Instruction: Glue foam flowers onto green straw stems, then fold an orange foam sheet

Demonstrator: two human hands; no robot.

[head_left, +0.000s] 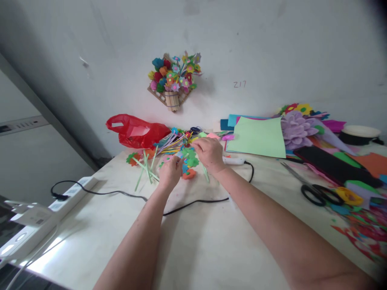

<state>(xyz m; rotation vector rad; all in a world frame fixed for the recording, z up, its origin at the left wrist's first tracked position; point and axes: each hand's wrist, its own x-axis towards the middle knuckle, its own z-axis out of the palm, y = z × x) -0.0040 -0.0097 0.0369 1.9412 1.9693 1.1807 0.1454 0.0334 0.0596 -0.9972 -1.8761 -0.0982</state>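
Note:
Near the middle of the table, my left hand (171, 173) is closed in a pinch at the edge of a green flower (191, 158) cut from craft sheet. My right hand (209, 153) is just above and right of that flower, its thumb and fingers pinched together; whatever is between them is too small to make out. Blue and orange flower pieces (189, 174) lie below the green one. Left of my left hand are several thin pale green strips (146, 167) and an orange-and-green flower (133, 158). A white glue gun (233, 160) rests behind my right wrist.
A black cord (196, 201) crosses the table before me. A power strip (72, 191) lies left, a red plastic bag (137, 131) at the back. Rightward are green sheets (259, 137), scissors (314, 192), a black phone-like slab (337, 166) and colourful scraps (365, 229). A flower basket (173, 100) hangs on the wall.

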